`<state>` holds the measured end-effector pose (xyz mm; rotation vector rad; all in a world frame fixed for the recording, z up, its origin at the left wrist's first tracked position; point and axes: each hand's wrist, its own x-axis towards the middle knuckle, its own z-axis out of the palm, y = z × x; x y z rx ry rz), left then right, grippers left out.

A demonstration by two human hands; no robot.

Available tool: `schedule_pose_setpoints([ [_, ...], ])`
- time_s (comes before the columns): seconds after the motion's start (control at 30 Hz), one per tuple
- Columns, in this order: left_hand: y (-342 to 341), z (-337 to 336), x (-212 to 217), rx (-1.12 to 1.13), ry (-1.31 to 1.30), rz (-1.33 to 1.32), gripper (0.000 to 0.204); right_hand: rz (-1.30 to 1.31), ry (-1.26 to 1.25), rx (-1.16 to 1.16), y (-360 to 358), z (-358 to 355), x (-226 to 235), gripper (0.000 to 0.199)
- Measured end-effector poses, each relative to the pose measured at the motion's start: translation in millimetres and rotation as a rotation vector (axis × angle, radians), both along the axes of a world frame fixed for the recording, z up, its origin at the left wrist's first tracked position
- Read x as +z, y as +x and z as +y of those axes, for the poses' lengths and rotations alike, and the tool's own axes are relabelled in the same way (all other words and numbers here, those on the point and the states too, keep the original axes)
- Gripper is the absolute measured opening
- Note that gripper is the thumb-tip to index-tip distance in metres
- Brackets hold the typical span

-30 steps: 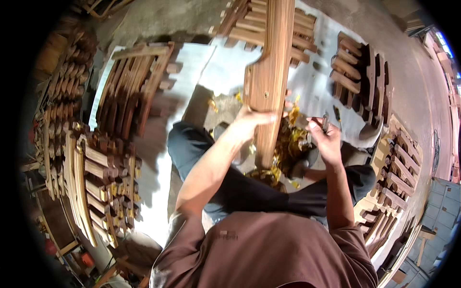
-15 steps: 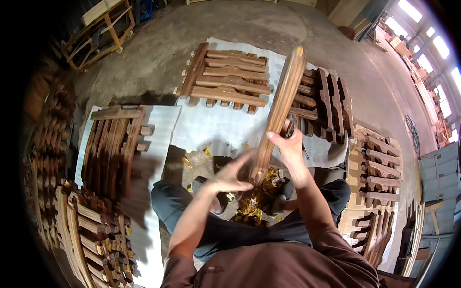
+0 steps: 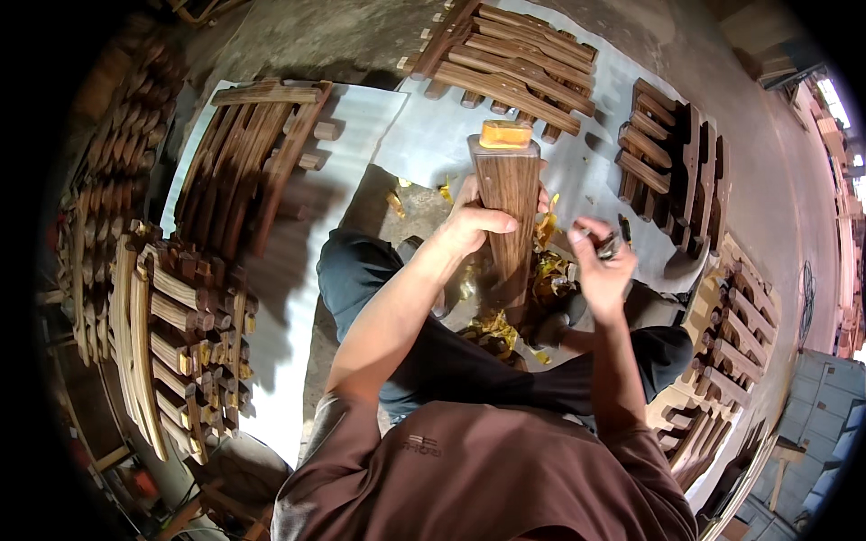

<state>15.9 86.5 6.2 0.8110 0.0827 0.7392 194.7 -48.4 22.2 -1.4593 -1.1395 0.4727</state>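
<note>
A long brown wooden piece (image 3: pixel 511 185) stands on end between my knees, leaning slightly. Its upper end has a tenon wrapped in yellow tape (image 3: pixel 505 134). My left hand (image 3: pixel 478 221) is wrapped round it below that end, thumb across the near face and fingers behind. To the right of the wood, apart from it, my right hand (image 3: pixel 603 266) is closed round a small dark tool (image 3: pixel 611 245), too blurred to name. Crumpled yellow tape scraps (image 3: pixel 494 334) lie on the floor around my feet.
Layered wooden pieces lie on white sheeting: a stack (image 3: pixel 514 63) ahead, another stack (image 3: pixel 672 162) to the right, and one stack (image 3: pixel 248 158) to the left. A taller pile (image 3: pixel 171 334) with yellow-taped ends stands near left. More pieces (image 3: pixel 735 325) rest on cardboard at right.
The wooden piece has swung more upright, its taped end now facing me. My left hand has moved up and taken hold of it; my right hand has let go and moved off right.
</note>
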Motion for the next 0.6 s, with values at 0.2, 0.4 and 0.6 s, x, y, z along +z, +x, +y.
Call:
schedule_pose_setpoints([
  [0.2, 3.8, -14.4, -6.1, -0.017, 0.121, 0.15, 0.07, -0.379, 0.113, 0.04, -4.0, 26.3, 90.6, 0.029],
  [0.4, 2.9, -20.4, -1.0, 0.1, 0.424, 0.235, 0.07, -0.322, 0.048, 0.151, -7.9, 23.9, 91.1, 0.028],
  [0.6, 9.9, -35.5, 18.4, 0.407, 0.913, 0.594, 0.072, -0.021, -0.056, 0.095, -4.1, -15.0, 80.0, 0.025],
])
